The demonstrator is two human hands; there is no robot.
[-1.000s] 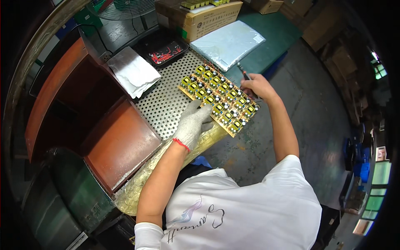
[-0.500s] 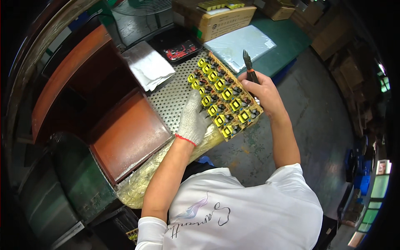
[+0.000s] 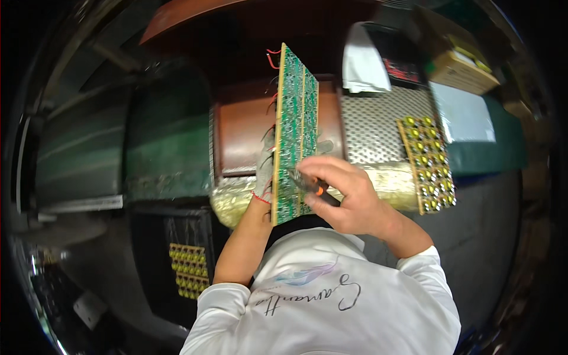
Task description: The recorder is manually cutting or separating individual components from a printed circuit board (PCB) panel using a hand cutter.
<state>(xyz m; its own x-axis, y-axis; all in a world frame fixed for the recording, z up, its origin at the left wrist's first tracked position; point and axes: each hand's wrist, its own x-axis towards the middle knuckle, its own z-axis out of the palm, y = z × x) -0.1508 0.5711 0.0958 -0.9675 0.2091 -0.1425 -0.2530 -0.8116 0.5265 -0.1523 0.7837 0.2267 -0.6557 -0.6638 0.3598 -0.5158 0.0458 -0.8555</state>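
A green circuit board panel (image 3: 290,130) stands upright in front of my chest, its solder side turned to the right. Short red and black wires stick out from its left face. My left hand (image 3: 264,165), in a whitish glove with a red cuff edge, is closed on the panel from behind; the panel hides most of it, with fingertips showing past its right edge. In my bare right hand (image 3: 352,195) is a pair of cutting pliers (image 3: 306,182) with black and orange handles. Their tip is at the solder side; whether it touches cannot be told.
Another panel with yellow components (image 3: 427,163) lies on the right, by a perforated metal plate (image 3: 378,124). Behind are white cloth (image 3: 362,62), a black tray (image 3: 402,62) of red bits and a carton (image 3: 464,71). More panels (image 3: 189,269) lie low on the left.
My view has swung left. My left hand has left the yellow-component panel and now holds a panel upright; my right hand has brought the cutting pliers to its solder side.
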